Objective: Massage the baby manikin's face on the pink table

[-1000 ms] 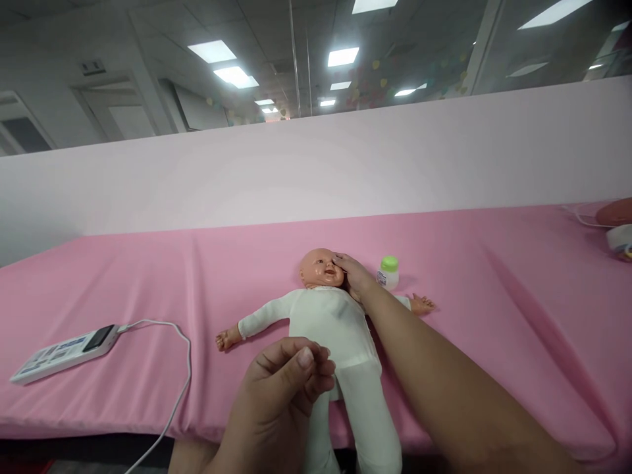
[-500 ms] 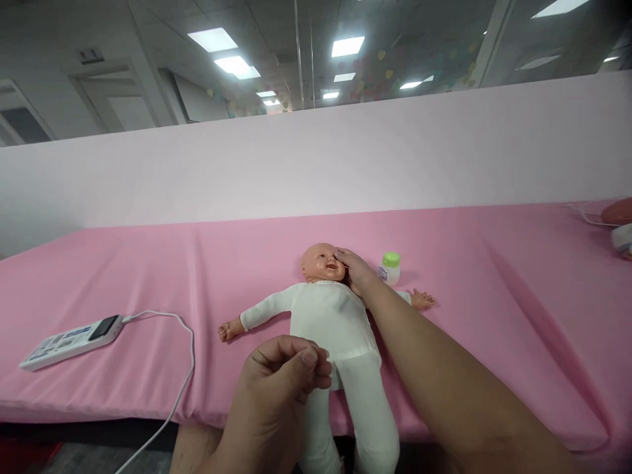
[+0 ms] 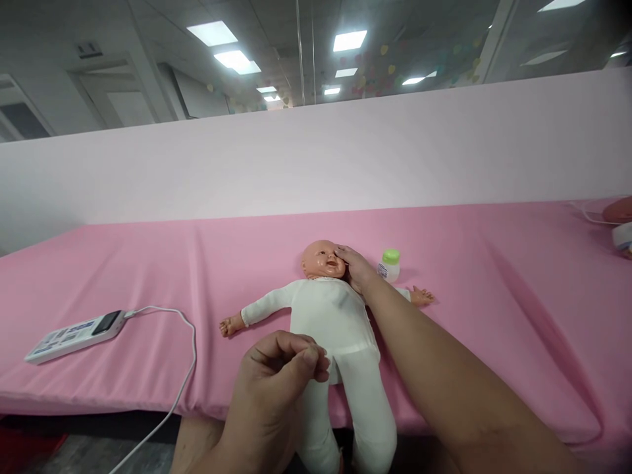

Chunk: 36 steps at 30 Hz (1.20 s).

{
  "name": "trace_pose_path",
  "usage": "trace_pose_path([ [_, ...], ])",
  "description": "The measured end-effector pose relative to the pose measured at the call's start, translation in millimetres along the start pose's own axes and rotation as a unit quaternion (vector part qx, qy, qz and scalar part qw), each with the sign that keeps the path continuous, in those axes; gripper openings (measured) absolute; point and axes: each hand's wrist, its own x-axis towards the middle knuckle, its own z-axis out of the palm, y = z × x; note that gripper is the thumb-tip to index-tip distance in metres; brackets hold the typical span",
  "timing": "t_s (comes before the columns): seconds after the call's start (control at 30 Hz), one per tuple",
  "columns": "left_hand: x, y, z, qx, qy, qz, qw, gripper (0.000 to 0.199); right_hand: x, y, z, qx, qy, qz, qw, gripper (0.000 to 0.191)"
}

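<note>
A baby doll in a white fabric suit lies on its back, arms spread and legs hanging over the front edge of the pink-covered surface. My right hand lies along the side of the doll's face, its fingers outstretched over the cheek near the eye. Nearer to me, my left hand hovers in front of the doll's lower body, fingers curled and the thumb against them. Nothing shows in it. Just right of the doll's head stands a small jar with a green lid.
A white power strip with a dark display lies at the left, its white cable running over the front edge. The pink cover has folds. Behind it stands a white partition; another partly visible item lies far right.
The view has shifted very slightly. Both hands and the doll keep about the same positions.
</note>
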Motion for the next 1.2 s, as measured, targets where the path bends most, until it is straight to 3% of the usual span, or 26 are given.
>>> trace_pose_path([
  [0.5, 10, 5, 1.2, 0.042, 0.038, 0.024, 0.998, 0.021, 9, 6, -9, -0.003, -0.001, -0.005, 1.000, 0.037],
  [0.7, 15, 10, 4.9, -0.018, 0.020, -0.027, 0.999, 0.014, 10, 7, -10, -0.009, 0.001, -0.012, 1.000, 0.033],
  [0.9, 22, 14, 4.6, 0.017, -0.004, -0.021, 1.000, 0.018, 12, 11, -10, 0.002, 0.006, -0.010, 1.000, 0.034],
  [1.03, 52, 19, 0.7, 0.122, 0.003, 0.034, 0.992, 0.025, 12, 12, -8, 0.022, 0.019, -0.017, 0.999, 0.034],
  [1.2, 138, 20, -10.4, 0.326, 0.086, 0.064, 0.939, 0.047, 12, 12, -5, 0.008, 0.018, -0.036, 0.999, 0.037],
])
